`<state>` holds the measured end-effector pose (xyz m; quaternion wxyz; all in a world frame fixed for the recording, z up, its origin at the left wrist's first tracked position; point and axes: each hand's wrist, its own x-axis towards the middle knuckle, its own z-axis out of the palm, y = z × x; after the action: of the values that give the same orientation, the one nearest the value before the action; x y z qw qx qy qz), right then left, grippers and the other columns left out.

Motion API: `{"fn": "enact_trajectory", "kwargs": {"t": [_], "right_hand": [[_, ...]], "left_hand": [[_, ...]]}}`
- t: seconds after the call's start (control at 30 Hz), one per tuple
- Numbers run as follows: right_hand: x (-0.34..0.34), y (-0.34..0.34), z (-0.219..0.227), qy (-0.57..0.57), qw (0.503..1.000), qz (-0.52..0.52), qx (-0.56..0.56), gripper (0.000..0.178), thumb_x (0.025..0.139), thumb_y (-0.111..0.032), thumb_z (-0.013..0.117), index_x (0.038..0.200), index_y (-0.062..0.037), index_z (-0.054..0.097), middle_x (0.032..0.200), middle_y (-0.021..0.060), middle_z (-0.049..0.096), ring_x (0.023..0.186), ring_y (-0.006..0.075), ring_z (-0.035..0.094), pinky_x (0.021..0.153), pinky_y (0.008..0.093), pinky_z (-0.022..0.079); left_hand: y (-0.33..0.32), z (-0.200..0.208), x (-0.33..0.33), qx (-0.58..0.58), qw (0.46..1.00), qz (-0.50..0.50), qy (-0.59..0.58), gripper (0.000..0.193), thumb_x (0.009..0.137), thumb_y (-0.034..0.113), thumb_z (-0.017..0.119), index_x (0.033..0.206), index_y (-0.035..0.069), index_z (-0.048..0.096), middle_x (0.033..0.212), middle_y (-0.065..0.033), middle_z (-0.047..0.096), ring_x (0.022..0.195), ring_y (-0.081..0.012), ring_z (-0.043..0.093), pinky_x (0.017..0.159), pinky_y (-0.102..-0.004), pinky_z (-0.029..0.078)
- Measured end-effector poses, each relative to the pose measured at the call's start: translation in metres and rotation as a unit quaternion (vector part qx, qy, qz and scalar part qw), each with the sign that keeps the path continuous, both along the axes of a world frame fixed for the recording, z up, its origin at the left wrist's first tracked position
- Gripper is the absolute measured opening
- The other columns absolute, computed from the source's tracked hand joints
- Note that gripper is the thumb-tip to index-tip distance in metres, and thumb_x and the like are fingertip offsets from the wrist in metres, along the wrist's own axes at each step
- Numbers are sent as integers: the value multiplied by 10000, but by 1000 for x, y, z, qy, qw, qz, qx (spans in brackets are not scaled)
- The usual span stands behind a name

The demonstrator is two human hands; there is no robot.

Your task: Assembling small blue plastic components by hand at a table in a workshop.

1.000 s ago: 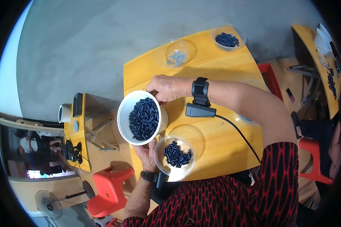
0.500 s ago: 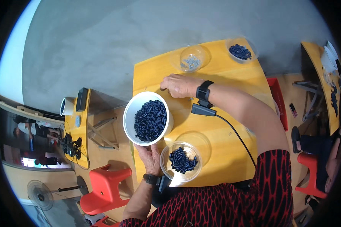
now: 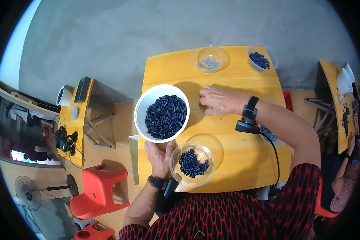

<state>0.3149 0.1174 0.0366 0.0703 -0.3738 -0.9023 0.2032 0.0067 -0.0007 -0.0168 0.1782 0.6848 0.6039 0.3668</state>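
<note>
A white bucket full of short dark-blue tubular pieces stands at the table's left side. My left hand grips its near side, thumb and fingers against the wall. Just right of that hand sits a clear round bowl holding some of the same dark pieces. My right hand is low over the middle of the yellow table, right of the bucket. Its fingers are curled down and together; their tips are partly hidden, so anything between them cannot be made out.
At the table's far side are a clear bowl of small silvery pieces and a clear bowl of dark pieces. Another container of greyish pieces lies partly under my right forearm. A red stool is at left; a seated person at right.
My right hand has moved rightward and nearer to me, away from beside the bucket's far rim. My left hand stays on the bucket. The whole view has shifted slightly.
</note>
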Motion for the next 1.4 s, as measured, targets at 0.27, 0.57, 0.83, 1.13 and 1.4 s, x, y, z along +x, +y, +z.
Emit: {"fn": "enact_trajectory", "kwargs": {"t": [0.27,0.57,0.83,1.13,1.4], "right_hand": [[8,-19,-17,11,998,30,49,87,836,-63,634,837,23,620,940,155,558,952,329,564,857,405,485],[3,-18,-8,28,999,-40,5,99,786,6,569,879,36,583,958,184,544,966,385,567,833,453,483],[2,-24,-11,25,998,-48,14,175,769,-11,570,935,25,615,988,197,555,961,399,580,840,459,494],[-9,-15,-15,12,993,-99,-68,188,756,12,569,935,39,623,995,214,564,1003,406,569,856,459,488],[10,-7,-3,99,970,-205,-90,164,733,20,614,894,15,643,895,153,617,793,287,621,679,372,521]], "left_hand": [[3,4,6,5,1000,-6,28,656,800,256,798,1310,-7,480,1153,-198,572,1051,-378,484,943,-488,380],[2,16,6,-28,1000,-4,8,671,800,231,767,1348,-13,467,1218,-215,562,1133,-382,488,1003,-483,376],[120,13,-75,108,987,23,-113,514,845,-44,533,1354,-25,470,1305,-211,564,1086,-267,586,948,-400,489],[178,10,-47,-251,922,29,-293,689,949,197,666,1494,-22,305,1442,-290,441,1248,-335,551,976,-409,516],[147,-14,-64,-231,919,20,-318,721,929,185,691,1494,-35,300,1459,-300,416,1268,-336,532,1007,-389,498]]}}
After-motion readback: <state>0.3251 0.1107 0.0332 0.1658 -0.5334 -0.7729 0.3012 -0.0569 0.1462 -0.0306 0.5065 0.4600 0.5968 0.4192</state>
